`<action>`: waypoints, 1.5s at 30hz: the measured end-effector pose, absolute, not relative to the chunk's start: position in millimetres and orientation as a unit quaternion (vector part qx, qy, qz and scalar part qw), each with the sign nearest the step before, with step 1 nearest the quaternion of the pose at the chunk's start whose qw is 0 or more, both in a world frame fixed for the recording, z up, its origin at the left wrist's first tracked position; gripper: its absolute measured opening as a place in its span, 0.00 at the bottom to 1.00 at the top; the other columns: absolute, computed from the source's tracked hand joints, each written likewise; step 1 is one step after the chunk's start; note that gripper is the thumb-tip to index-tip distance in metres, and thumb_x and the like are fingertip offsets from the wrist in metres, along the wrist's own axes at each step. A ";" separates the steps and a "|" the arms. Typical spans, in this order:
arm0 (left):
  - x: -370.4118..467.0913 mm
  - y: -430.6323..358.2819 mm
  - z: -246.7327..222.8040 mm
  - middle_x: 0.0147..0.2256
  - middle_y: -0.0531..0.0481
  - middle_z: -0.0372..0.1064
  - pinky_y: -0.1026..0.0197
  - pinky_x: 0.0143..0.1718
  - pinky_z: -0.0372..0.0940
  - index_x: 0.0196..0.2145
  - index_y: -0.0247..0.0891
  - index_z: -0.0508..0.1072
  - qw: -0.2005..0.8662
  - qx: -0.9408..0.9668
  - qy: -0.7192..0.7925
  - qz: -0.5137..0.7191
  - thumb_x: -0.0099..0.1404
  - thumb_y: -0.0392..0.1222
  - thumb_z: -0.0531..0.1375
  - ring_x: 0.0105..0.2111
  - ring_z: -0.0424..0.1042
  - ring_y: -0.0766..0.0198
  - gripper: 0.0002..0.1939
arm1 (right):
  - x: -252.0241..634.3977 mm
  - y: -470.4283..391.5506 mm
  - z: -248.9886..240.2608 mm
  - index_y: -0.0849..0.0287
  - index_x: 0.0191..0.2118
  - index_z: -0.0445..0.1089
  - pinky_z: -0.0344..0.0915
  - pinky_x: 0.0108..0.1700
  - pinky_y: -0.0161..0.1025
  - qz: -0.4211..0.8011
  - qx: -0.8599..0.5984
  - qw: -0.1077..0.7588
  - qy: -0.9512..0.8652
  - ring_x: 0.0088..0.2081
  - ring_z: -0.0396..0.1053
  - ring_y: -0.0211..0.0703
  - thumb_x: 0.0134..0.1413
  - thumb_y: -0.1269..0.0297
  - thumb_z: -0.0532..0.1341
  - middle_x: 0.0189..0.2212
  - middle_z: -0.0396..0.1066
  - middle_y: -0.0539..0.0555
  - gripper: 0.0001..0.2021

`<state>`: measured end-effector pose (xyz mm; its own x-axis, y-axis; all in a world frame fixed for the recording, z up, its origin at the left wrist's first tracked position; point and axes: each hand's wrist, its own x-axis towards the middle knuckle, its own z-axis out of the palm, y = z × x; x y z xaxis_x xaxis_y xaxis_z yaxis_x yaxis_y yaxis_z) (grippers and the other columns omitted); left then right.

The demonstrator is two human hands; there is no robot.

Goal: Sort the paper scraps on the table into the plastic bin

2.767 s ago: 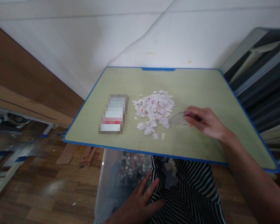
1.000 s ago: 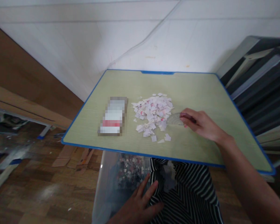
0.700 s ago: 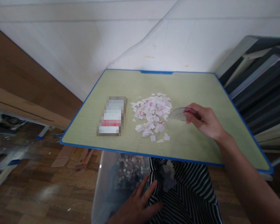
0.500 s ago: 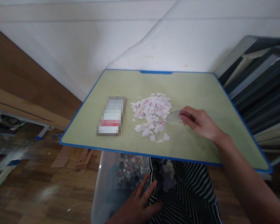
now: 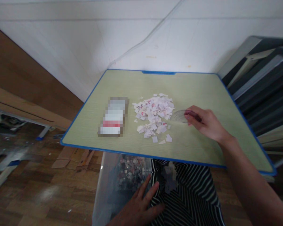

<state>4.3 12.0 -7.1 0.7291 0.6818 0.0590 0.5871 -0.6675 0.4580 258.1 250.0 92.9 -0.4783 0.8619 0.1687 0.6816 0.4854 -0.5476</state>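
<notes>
My right hand (image 5: 202,121) is closed on a clear, curved plastic piece like a protractor (image 5: 178,116), held low over the table (image 5: 193,88) just right of a pile of torn paper pieces (image 5: 155,108). The pieces are white with some pink and red marks, and a few lie loose at the pile's front. Below the table's front edge, my left hand (image 5: 141,202) rests with fingers spread on the striped cloth over my lap (image 5: 191,194), holding nothing. Left of the pile lies a blurred-out rectangular object (image 5: 113,116).
A clear plastic bin (image 5: 100,188) with many small scraps stands under the table's front edge. Cardboard pieces (image 5: 64,157) lie on the wooden floor at left. Dark folded frames (image 5: 266,78) lean at the right, and a white wall stands behind the table.
My right hand has moved slightly to the right with the clear plastic piece, leaving a small gap beside the pile. My left hand has stayed in place.
</notes>
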 end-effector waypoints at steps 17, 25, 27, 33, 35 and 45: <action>2.5 10.5 -9.7 0.59 0.32 0.51 0.40 0.46 0.66 0.50 0.40 0.63 0.223 0.905 0.348 0.103 0.58 0.29 0.67 0.60 0.48 0.32 0.25 | 257.0 247.6 94.8 0.56 0.27 0.59 0.52 0.22 0.35 0.202 -0.436 0.191 -0.856 0.18 0.57 0.35 0.57 0.64 0.52 0.17 0.58 0.46 0.08; 4.2 13.0 -4.7 0.57 0.30 0.55 0.39 0.43 0.68 0.48 0.39 0.63 0.225 0.903 0.349 0.109 0.57 0.29 0.68 0.56 0.56 0.29 0.25 | 260.5 246.8 99.0 0.56 0.27 0.59 0.51 0.22 0.34 0.221 -0.433 0.204 -0.850 0.17 0.56 0.34 0.57 0.62 0.52 0.16 0.57 0.46 0.09; 4.2 14.0 -2.2 0.57 0.28 0.56 0.38 0.42 0.68 0.48 0.38 0.64 0.226 0.904 0.347 0.104 0.56 0.28 0.69 0.55 0.56 0.28 0.26 | 258.4 246.3 97.6 0.56 0.28 0.60 0.52 0.22 0.34 0.231 -0.426 0.206 -0.850 0.18 0.58 0.35 0.58 0.62 0.52 0.17 0.59 0.46 0.09; 3.1 14.9 -1.3 0.57 0.29 0.56 0.39 0.43 0.68 0.48 0.39 0.64 0.226 0.904 0.347 0.104 0.56 0.28 0.69 0.56 0.55 0.29 0.25 | 258.9 248.3 94.9 0.55 0.28 0.60 0.51 0.22 0.35 0.193 -0.452 0.195 -0.848 0.17 0.58 0.36 0.57 0.63 0.52 0.16 0.60 0.47 0.07; 2.9 14.8 -2.6 0.57 0.29 0.55 0.39 0.43 0.68 0.48 0.39 0.64 0.225 0.906 0.346 0.098 0.55 0.28 0.70 0.56 0.55 0.28 0.26 | 259.5 248.8 94.6 0.55 0.29 0.60 0.51 0.22 0.36 0.182 -0.462 0.201 -0.844 0.17 0.58 0.37 0.57 0.62 0.52 0.16 0.60 0.47 0.07; 3.5 13.9 -3.4 0.58 0.32 0.56 0.42 0.45 0.68 0.49 0.40 0.64 0.215 0.904 0.351 0.111 0.57 0.30 0.68 0.57 0.54 0.32 0.25 | 270.4 250.8 97.8 0.57 0.26 0.59 0.51 0.22 0.35 0.195 -0.459 0.174 -0.849 0.17 0.58 0.36 0.56 0.61 0.51 0.16 0.59 0.47 0.10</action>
